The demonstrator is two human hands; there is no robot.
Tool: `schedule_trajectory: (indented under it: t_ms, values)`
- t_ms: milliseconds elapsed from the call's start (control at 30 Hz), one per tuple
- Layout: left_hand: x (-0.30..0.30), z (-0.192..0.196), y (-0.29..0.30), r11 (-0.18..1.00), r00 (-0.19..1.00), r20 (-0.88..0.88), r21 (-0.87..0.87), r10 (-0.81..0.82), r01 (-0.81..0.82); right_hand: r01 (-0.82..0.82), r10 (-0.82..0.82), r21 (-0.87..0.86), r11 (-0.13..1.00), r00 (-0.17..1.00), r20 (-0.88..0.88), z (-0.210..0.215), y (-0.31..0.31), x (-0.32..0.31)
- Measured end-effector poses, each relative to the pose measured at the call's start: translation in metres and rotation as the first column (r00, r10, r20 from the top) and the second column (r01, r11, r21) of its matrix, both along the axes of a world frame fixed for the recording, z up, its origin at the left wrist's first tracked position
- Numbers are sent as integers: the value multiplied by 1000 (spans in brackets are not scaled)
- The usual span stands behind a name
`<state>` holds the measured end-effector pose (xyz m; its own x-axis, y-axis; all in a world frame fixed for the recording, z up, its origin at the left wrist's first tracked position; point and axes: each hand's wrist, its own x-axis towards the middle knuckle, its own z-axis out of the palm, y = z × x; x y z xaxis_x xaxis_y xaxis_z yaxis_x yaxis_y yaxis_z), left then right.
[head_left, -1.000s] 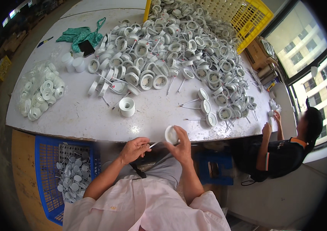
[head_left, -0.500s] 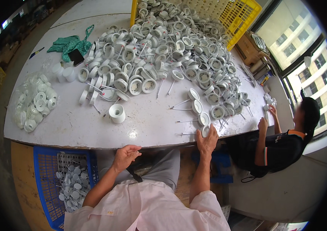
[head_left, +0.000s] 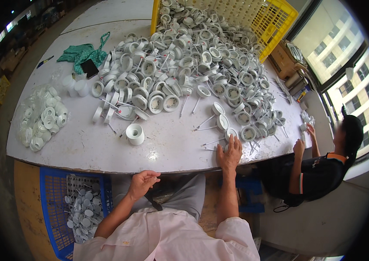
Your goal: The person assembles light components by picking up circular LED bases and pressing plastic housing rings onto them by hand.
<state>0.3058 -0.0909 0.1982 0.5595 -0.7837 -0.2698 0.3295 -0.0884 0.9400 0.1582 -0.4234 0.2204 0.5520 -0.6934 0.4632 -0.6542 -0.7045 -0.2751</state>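
Note:
My right hand [head_left: 230, 155] is at the table's front edge, its fingers bent over a round white wired housing that it mostly covers. That part's thin wire sticks out to the left of my thumb. Beyond the fingertips, similar shallow white housings [head_left: 222, 122] lie in a slanting row, wires pointing left. My left hand [head_left: 143, 183] hovers over my lap just short of the edge, fingers loosely bent and nothing visible in them. A white spool-shaped piece [head_left: 135, 134] stands on the table beyond it. Farther back spreads a large heap of white housings [head_left: 180, 61].
A yellow crate [head_left: 275, 26] lies at the back behind the heap. At left are a clear bag of white rings [head_left: 47, 117], a green cloth [head_left: 78, 55] and a dark phone [head_left: 89, 68]. A blue basket [head_left: 54, 209] stands below left. Another person [head_left: 323, 172] works at right.
My right hand has shifted slightly left and now covers the nearest housing, which showed between the fingers before. My left hand has barely moved. The whole view has shifted slightly.

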Motion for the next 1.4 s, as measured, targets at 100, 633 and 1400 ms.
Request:
schedule_trajectory:
  t_ms: [100, 633, 1400]
  values:
    - [2, -2, -1, 1000, 1000, 1, -2, -2, 2, 18, -18, 7, 1000, 1000, -16, 2, -2, 6]
    - [14, 3, 8, 999, 999, -20, -1, 36, -36, -16, 32, -227, 974, 997, 69, 40, -149, 145]
    - [-4, 7, 22, 992, 995, -18, -87, 95, -96, -377, 0, 377, 846, 707, 707, 112, -133, 162]
